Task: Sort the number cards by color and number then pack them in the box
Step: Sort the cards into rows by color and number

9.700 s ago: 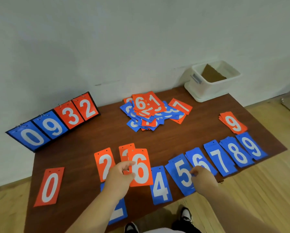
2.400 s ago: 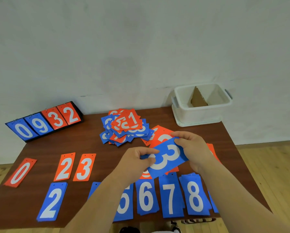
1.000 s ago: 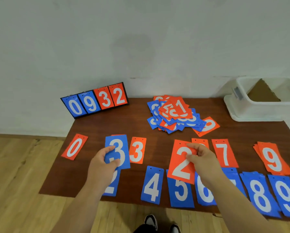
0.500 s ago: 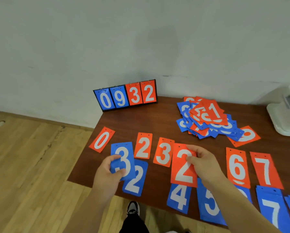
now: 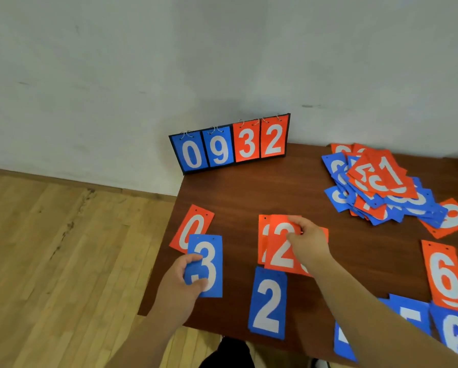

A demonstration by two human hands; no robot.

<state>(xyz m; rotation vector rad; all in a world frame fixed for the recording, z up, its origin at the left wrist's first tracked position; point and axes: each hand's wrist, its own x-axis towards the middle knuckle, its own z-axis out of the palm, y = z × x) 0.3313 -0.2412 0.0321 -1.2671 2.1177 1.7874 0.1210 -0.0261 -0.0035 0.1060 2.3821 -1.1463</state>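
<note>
L hand [image 5: 181,284] grips blue 3 [image 5: 206,265] over orange 0 [image 5: 192,229]; R hand [image 5: 308,245] pinches orange 2 [image 5: 282,245] above blue 2 [image 5: 267,304] on table [image 5: 238,192].

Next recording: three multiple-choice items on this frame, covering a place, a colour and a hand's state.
1. The scoreboard stands: A) at the table's far left corner; B) on the floor; C) mid-table.
2. The 3 card in the left hand is: A) orange; B) blue; C) green.
3. The right hand: A) lies flat; B) hangs empty; C) pinches an orange 2 card.
Answers: A, it stands at the corner by the wall; B, white 3 on blue; C, fingertips grip its top edge.
</note>
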